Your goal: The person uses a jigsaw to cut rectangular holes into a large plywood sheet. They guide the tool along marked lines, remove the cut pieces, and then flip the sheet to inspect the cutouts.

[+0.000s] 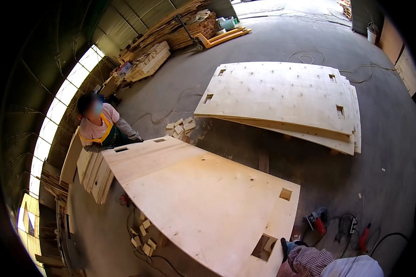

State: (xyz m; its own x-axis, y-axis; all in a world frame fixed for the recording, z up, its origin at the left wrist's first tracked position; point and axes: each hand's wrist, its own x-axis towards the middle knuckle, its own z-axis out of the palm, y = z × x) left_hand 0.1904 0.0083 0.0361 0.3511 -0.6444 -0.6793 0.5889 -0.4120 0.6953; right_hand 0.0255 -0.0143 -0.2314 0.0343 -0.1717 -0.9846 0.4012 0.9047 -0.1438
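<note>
A large pale plywood sheet (194, 184) with rectangular cutouts at its corners stretches from the lower right to the far left. My right hand (289, 247), in a dark blue glove, grips its right edge beside a cutout, and the arm above it wears a checked sleeve. The underside of that grip is hidden by the board. My left hand is out of the picture. At the sheet's other end stands a co-worker (104, 127) in an apron, with gloved hands at the edge.
A stack of similar plywood sheets (272, 94) lies beyond. Wood blocks (180, 127) are heaped near the sheet's far end. A red and grey power tool (316, 221) and cables rest on the floor at right. A yellow pallet jack (222, 38) stands by stacked timber.
</note>
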